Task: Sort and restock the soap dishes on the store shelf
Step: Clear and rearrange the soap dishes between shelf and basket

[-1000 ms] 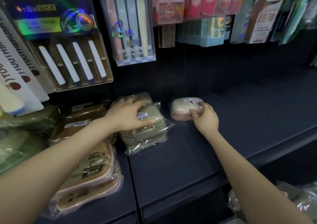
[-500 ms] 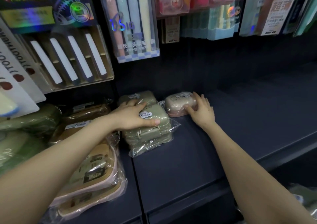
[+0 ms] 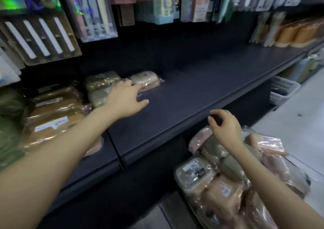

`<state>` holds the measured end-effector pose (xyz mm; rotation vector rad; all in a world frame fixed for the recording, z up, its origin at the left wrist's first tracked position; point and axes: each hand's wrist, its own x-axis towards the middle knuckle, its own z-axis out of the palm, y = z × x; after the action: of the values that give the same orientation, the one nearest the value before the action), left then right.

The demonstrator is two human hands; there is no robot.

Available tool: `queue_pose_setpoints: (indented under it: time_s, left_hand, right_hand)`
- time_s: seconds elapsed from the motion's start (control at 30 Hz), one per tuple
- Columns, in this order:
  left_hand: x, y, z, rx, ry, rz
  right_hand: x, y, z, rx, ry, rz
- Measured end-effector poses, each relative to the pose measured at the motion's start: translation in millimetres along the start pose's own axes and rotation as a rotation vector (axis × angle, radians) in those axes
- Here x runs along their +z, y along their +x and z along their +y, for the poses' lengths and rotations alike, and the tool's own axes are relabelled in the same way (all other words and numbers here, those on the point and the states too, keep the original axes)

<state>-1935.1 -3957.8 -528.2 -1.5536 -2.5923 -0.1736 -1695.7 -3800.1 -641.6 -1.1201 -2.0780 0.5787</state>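
Note:
My left hand [image 3: 125, 99] lies with relaxed fingers on the wrapped green soap dishes [image 3: 99, 90] stacked on the dark shelf [image 3: 201, 90]. Just right of them, at the back, sits the pink-and-cream soap dish [image 3: 145, 80] in its plastic wrap, untouched. My right hand [image 3: 225, 126] hovers below the shelf's front edge, fingers loosely curled and holding nothing, right over a pile of wrapped pink and green soap dishes [image 3: 228, 179] on the floor.
Larger tan and pink wrapped dishes [image 3: 52, 118] are stacked at the shelf's left, with green ones [image 3: 8, 106] beyond. Toothbrush packs [image 3: 40, 37] hang above. Orange items [image 3: 296, 32] stand far right. White baskets [image 3: 282, 92] sit low by the aisle floor.
My right hand let go of the pink-and-cream dish and dropped below the shelf to the pile on the floor. The view swung right and down. My left hand stays on the green dishes.

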Motion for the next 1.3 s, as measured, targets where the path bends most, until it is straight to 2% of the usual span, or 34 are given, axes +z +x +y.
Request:
queue_pose_setpoints:
  time_s: [0.1, 0.2, 0.37, 0.5, 0.57, 0.7, 0.83, 1.13, 1.3]
  left_hand:
    - [21, -25, 55, 0.176, -0.171, 0.099]
    - [64, -52, 106, 0.277, -0.254, 0.024]
    - [143, -75, 148, 0.172, -0.320, -0.273]
    - [185, -80, 147, 0.000, -0.407, -0.410]
    - [200, -83, 145, -0.057, -0.444, -0.455]
    - [215, -83, 141, -0.056, -0.434, -0.493]
    - [224, -82, 138, -0.069, -0.457, -0.519]
    - [230, -91, 134, -0.064, -0.506, -0.459]
    - [219, -94, 128, -0.051, -0.501, -0.443]
  right_hand:
    - [-38, -47, 46, 0.122, -0.218, -0.091]
    - [-62, -79, 79, 0.270, -0.382, -0.218]
    - [-69, -83, 96, 0.203, -0.527, -0.354]
    - [-49, -58, 98, 0.165, -0.499, -0.349]
    - [-34, -38, 98, 0.150, -0.503, -0.372]
    - [-9, -9, 98, 0.163, -0.472, -0.550]
    - [3, -9, 107, 0.131, -0.488, -0.639]
    - [25, -24, 98, 0.129, -0.689, -0.539]
    - [26, -23, 91, 0.105, -0.642, -0.456]
